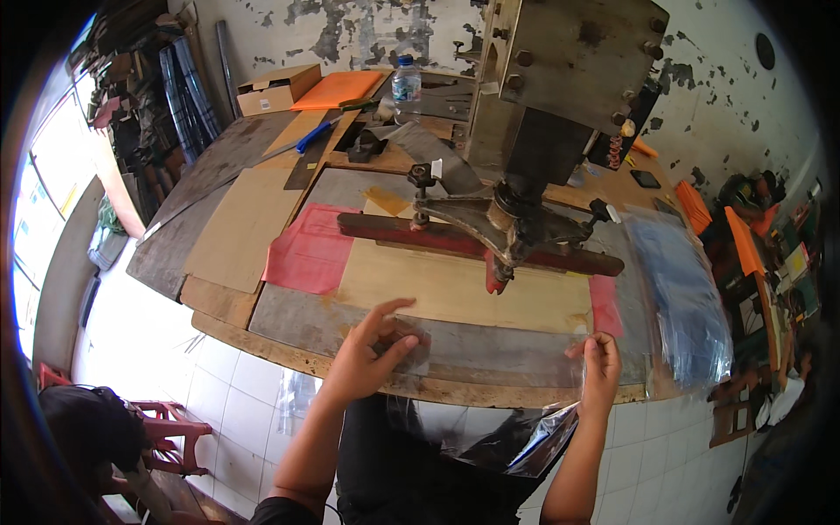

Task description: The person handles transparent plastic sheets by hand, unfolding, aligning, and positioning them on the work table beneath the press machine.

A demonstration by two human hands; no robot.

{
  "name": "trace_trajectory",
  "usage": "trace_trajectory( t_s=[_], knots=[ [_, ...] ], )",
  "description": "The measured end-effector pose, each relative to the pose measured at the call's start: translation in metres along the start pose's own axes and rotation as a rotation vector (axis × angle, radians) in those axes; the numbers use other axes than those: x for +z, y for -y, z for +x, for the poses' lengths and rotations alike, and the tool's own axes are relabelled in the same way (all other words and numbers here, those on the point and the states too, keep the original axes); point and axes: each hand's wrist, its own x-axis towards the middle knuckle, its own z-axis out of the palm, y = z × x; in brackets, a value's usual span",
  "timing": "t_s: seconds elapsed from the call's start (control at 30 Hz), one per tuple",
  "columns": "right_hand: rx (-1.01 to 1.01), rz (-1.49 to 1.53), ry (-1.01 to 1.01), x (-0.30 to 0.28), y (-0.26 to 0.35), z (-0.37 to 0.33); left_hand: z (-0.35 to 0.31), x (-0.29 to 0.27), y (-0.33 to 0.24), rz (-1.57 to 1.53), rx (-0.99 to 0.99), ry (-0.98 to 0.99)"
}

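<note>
A clear plastic sheet (490, 429) hangs over the near edge of the worktable, in front of my lap. My right hand (601, 372) pinches its right corner between thumb and fingers. At the sheet's left end my left hand (367, 350) is open, index finger and thumb apart, close to the film. Just beyond both hands lies a pale yellow sheet (464, 297), with pink material (311, 249) showing at its left side. Above it stands a press machine (516, 219) with a long dark red bar (385, 231), apart from my hands.
To the right is a stack of clear bluish plastic sheets (678, 289). Cardboard (241, 227), a blue-handled cutter (315, 136), a carton (278, 90), orange sheets (337, 89) and a water bottle (406, 90) lie left and behind. A person (87, 437) sits low at left by a red stool (171, 429).
</note>
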Motion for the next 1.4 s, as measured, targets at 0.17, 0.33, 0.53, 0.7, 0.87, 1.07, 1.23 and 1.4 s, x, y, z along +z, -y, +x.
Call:
trace_trajectory(
  t_s=[0.17, 0.33, 0.53, 0.7, 0.87, 1.07, 1.23, 1.4],
  knots=[
    [0.013, 0.013, -0.015, 0.004, 0.003, -0.001, -0.004, -0.005, -0.002, -0.093, 0.006, -0.03],
    [0.024, 0.007, -0.022, 0.003, 0.005, 0.0, -0.001, -0.006, -0.002, -0.129, -0.027, 0.033],
    [0.018, -0.001, -0.023, 0.002, 0.005, 0.0, 0.0, -0.008, 0.002, -0.137, -0.034, 0.067],
    [-0.002, 0.035, -0.012, 0.003, 0.005, 0.001, 0.0, -0.009, 0.003, -0.098, -0.023, 0.072],
    [-0.025, 0.018, 0.003, 0.004, 0.008, 0.0, 0.001, -0.009, 0.003, -0.091, -0.03, 0.056],
    [-0.044, 0.005, 0.067, 0.001, 0.009, 0.001, -0.002, -0.009, 0.003, -0.086, -0.016, 0.024],
    [-0.079, -0.163, 0.185, -0.006, 0.032, 0.001, -0.002, -0.006, 0.002, -0.166, -0.015, 0.002],
    [-0.285, -0.429, 0.396, -0.003, 0.059, 0.012, 0.0, -0.009, 0.014, -0.239, -0.036, -0.155]
  ],
)
